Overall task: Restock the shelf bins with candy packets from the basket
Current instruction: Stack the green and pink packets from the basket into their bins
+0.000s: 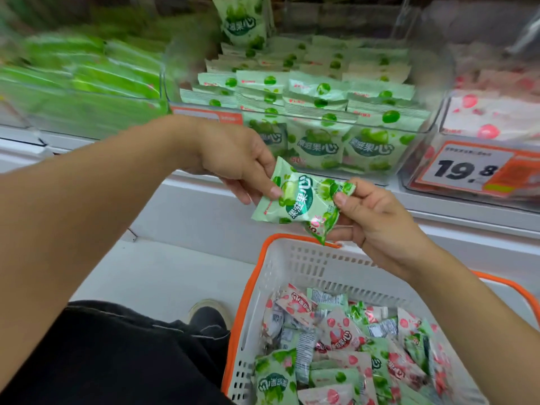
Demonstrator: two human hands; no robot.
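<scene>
Head view: a green candy packet [298, 198] is up in the air between both hands, just above the far rim of the basket and near the front of the middle shelf bin. Left hand [239, 162] pinches its left edge with thumb and fingers, right hand [377, 220] pinches the right end, which looks crumpled, so both are clamped on the same packet. Right below sits the white basket [295, 267] with an orange rim, holding a jumble of green and pink packets [347, 355]. Further back, the clear middle bin [420, 124] is stacked with matching green packets, some lying flat, some standing at the front. Far right is a bin of pink packets [493, 112] with an orange price tag [467, 169] reading 19.8. Far left, a blurry bin of greener packets [76, 83]. Near left there's a black trouser leg and a shoe [209, 317] on the floor.
</scene>
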